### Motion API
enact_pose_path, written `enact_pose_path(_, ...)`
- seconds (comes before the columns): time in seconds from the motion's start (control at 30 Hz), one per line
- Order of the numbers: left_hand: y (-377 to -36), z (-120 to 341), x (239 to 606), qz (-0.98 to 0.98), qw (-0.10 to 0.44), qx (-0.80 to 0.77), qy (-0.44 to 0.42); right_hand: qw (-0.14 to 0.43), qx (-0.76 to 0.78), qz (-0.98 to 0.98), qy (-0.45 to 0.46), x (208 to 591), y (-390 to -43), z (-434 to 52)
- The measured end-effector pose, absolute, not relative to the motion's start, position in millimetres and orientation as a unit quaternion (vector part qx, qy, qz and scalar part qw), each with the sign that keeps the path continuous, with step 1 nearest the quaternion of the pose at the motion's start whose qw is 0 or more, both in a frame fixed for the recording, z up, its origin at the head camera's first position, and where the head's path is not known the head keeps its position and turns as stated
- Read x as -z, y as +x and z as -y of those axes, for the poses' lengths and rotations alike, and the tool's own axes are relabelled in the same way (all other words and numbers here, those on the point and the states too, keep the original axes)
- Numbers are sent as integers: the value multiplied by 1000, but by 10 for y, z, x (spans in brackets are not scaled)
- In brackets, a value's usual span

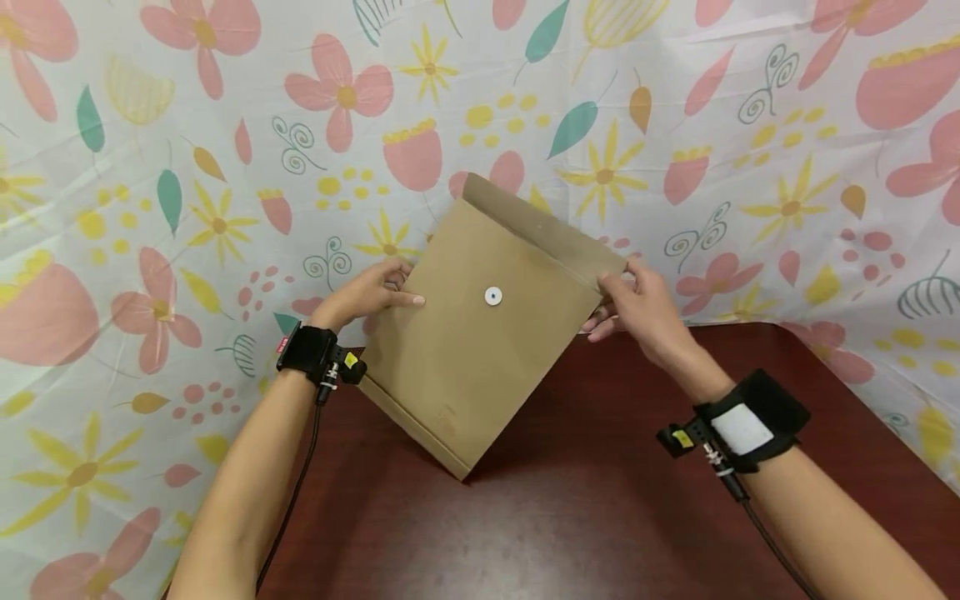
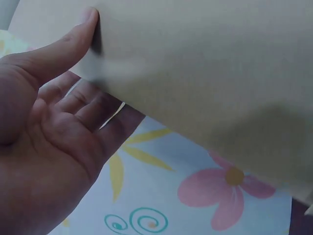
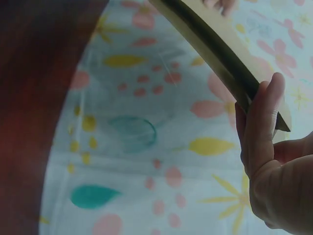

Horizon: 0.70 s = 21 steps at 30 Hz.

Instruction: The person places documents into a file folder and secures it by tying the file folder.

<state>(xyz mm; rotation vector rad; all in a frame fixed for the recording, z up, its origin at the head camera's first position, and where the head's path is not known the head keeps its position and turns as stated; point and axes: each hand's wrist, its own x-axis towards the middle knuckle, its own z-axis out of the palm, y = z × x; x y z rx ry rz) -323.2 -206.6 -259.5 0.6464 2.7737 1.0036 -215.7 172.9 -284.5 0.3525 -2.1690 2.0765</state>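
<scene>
Pinching the kraft envelope [image 1: 480,333] at opposite edges, my left hand [image 1: 371,292] and right hand [image 1: 637,304] grip it tilted, one corner propped on the counter [image 1: 600,483] for steadiness.

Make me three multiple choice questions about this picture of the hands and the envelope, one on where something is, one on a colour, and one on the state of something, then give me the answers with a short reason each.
1. Where does the lowest corner of the envelope rest?
A. on the dark red table
B. on the flowered cloth
C. in the person's lap

2. What colour is the round button on the envelope?
A. black
B. white
C. green

3. How is the envelope's flap?
A. torn off
B. folded shut over the button
C. open, standing up past the top edge

Answers:
1. A, the head view shows the corner touching the table while the left hand and right hand hold the sides.
2. B, it shows as a white disc on brown paper.
3. C, the flap stands clear of the uncovered button.
</scene>
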Motion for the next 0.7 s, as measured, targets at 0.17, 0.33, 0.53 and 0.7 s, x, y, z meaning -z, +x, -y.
enact_pose_path(0.17, -3148, 1996, 2572, -888, 73, -386, 238, 85, -647, 749, 114, 2611, -2248, -1848)
enact_pose_path(0.33, -3047, 1920, 2539, -880, 93, -403, 233, 126, -605, 780, 100, 2412, -2343, -1972)
enact_pose_path(0.53, -2848, 1820, 2602, -870, 87, -413, 254, 146, -571, 803, 85, 2266, -2366, -2086)
enact_pose_path(0.7, -2758, 1743, 2764, -836, 96, -463, 279, 108, -575, 804, 103, 2163, -2403, -2217)
